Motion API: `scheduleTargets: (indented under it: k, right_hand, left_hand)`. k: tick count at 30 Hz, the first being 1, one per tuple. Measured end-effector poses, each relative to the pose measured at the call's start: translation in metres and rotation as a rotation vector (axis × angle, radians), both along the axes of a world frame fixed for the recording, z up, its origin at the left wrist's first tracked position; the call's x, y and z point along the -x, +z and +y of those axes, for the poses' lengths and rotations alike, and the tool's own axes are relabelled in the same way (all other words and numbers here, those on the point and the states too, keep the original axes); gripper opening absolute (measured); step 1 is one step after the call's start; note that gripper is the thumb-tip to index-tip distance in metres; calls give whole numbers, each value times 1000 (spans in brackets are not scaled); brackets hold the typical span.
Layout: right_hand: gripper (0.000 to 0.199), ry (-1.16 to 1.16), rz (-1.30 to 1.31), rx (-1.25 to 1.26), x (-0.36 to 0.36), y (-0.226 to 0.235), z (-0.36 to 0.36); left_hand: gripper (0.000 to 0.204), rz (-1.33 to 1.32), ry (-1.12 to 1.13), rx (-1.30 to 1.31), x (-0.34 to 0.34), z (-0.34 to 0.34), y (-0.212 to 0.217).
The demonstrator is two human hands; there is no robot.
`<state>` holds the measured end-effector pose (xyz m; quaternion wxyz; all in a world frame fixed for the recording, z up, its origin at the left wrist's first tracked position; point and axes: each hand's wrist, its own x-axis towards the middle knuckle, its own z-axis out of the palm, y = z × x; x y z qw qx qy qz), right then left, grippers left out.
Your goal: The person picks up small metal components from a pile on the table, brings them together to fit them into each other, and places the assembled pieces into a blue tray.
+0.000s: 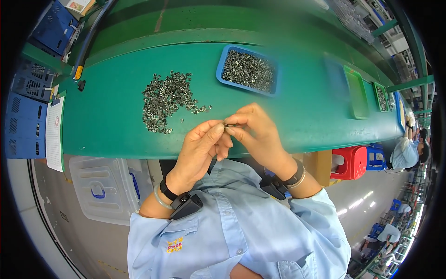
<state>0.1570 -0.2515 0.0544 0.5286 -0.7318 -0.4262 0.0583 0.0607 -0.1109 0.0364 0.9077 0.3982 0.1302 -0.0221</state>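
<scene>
The green workbench (116, 125) fills the upper half of the view. Under its near edge, at about 8 o'clock, a clear plastic bin (100, 186) stands on the floor. At 9 o'clock, blue crates (23, 123) are stacked beside the bench, and a white paper sheet (55, 135) hangs at the bench's left end. At about 4 o'clock from the hands a red stool (350, 162) stands below the bench edge.

On the bench, at 1 o'clock from the hands, a blue tray (222, 65) is full of small metal parts. At 11 o'clock, a loose pile of metal parts (167, 98) lies spread on the green surface, well apart from the tray. Farther right there is an empty green tray (357, 90).

The left hand (197, 151) and the right hand (258, 132) meet in front of the bench edge, fingertips touching. Both are closed into a pinch, thumb against forefinger, and between them they hold one small dark metal part (225, 124); the other fingers are curled. The part is too small to see its shape. Nothing stands between the hands and the pile.
</scene>
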Motion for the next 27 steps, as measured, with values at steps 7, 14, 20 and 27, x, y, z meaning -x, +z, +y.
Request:
scheduleTargets:
  k: [7,14,20,27]
  right_hand:
    - [25,-19,-319,84,-1,4,4]
    - [24,19,-218,15,2,1,7]
    - [22,1,-232,-3,3,-4,6]
    - [18,-19,-257,-39,3,-6,8]
  left_hand:
    - [23,31,43,-81,2,2,9]
    - [22,-4,13,65,7,9,-3]
    - [22,-9,10,66,9,9,-4]
    - [18,4,9,113,8,9,1]
